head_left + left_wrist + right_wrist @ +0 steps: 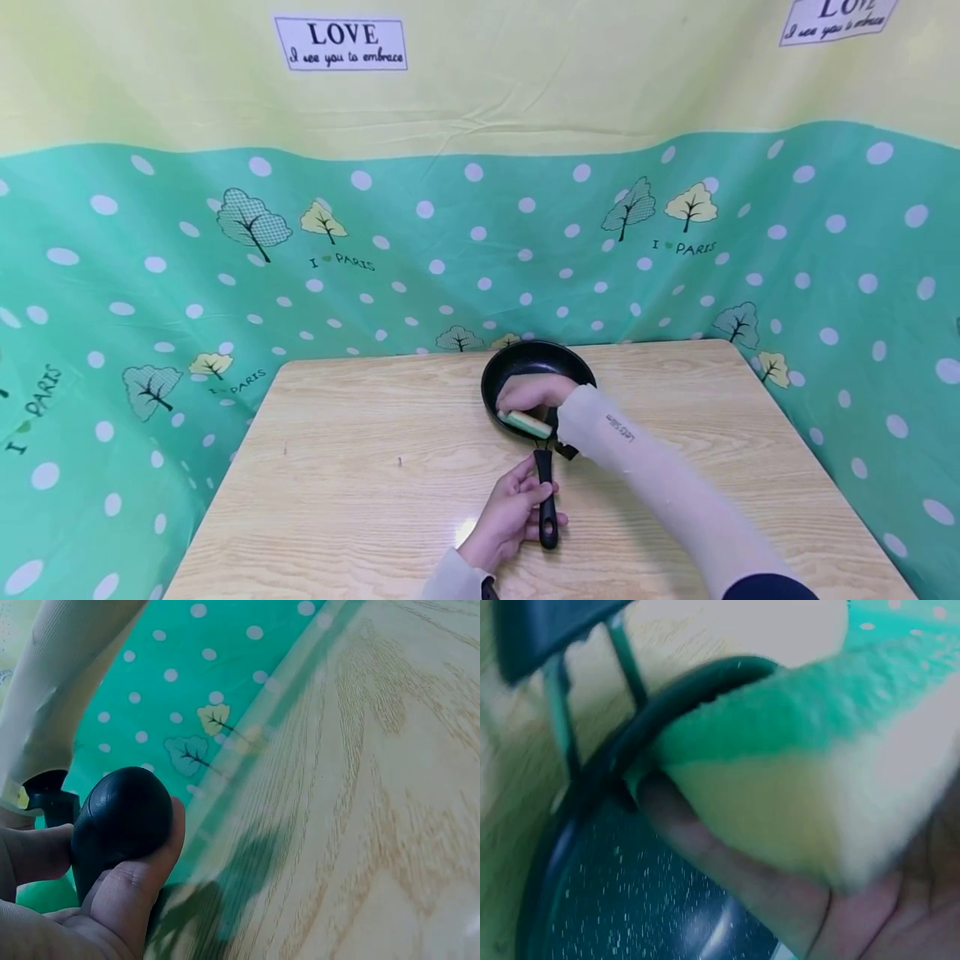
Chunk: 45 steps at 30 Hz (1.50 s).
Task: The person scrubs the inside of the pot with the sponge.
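Note:
A black frying pan [536, 357] is at the far side of the wooden table. My left hand [516, 506] grips its black handle [546, 500]; the left wrist view shows the rounded end of that handle [127, 814] between thumb and fingers. Inside the pan, my right hand [534, 392] holds a sponge [527, 423] with a green scouring layer and a pale yellow body. Close up in the right wrist view, the sponge [780, 795] touches the pan's inner rim near the two metal handle prongs. Part of the pan is hidden behind the right hand and sleeve.
The light wooden table [360, 467] spreads out around the pan. A green and yellow curtain [420, 242] with dots and trees hangs behind the table and on both sides. My right sleeve [660, 492] crosses above the table's right half.

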### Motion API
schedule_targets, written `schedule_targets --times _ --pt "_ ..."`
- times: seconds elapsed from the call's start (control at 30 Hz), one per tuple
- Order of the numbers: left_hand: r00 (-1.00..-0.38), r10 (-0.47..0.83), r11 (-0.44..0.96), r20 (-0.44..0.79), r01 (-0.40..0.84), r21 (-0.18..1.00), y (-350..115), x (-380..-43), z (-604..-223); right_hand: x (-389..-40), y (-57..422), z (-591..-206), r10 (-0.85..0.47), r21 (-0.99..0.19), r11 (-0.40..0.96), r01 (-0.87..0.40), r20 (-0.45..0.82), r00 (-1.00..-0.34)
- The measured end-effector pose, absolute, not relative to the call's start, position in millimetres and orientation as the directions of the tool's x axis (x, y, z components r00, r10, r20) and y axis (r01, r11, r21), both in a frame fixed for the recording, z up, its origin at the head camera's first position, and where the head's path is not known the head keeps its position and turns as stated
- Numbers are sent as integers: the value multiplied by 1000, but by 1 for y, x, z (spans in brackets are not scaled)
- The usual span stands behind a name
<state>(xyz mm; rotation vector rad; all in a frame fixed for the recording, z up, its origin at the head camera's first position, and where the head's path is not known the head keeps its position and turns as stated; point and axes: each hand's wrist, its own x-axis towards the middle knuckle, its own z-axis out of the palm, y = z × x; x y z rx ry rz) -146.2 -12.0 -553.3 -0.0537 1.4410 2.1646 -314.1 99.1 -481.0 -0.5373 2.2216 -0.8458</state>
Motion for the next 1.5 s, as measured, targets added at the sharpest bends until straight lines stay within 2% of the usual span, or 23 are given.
schedule_targets --times 0.23,0.3,0.5,0.7,0.8,0.93,1.13,1.27,1.4,1.5 --pt "-854 412 -296 -317 -455 840 -13 -147 -556 -315 84 -491 -403 -829 553 87 -357 -843" --pt "-854 413 -296 -318 -456 839 -13 -147 -556 -315 82 -494 -352 -853 501 145 -354 -867" --pt "-853 407 -288 -327 -460 840 -13 -148 -555 -319 75 -499 -283 -892 405 201 -332 -900" --pt "-857 401 -281 -322 -450 848 -12 -148 -554 -323 70 -494 -289 -907 355 226 -337 -896" --pt "-856 403 -283 -323 -453 845 -12 -149 -554 -328 69 -493 -293 -906 357 229 -342 -893" --pt "-855 402 -286 -327 -457 843 -13 -147 -554 -335 69 -498 -259 -882 440 168 -303 -917" --pt "-855 402 -292 -326 -458 839 -13 -144 -555 -338 74 -510 -187 -806 589 59 -207 -960" --pt "-854 405 -295 -325 -459 838 -14 -143 -556 -342 79 -513 -220 -717 696 -34 -168 -961" --pt "-858 403 -297 -318 -452 841 -14 -144 -556 -350 87 -516 -331 -451 857 -250 -109 -937" --pt "-860 401 -299 -316 -448 843 -14 -144 -555 -352 93 -518 -375 -274 902 -333 -120 -919"
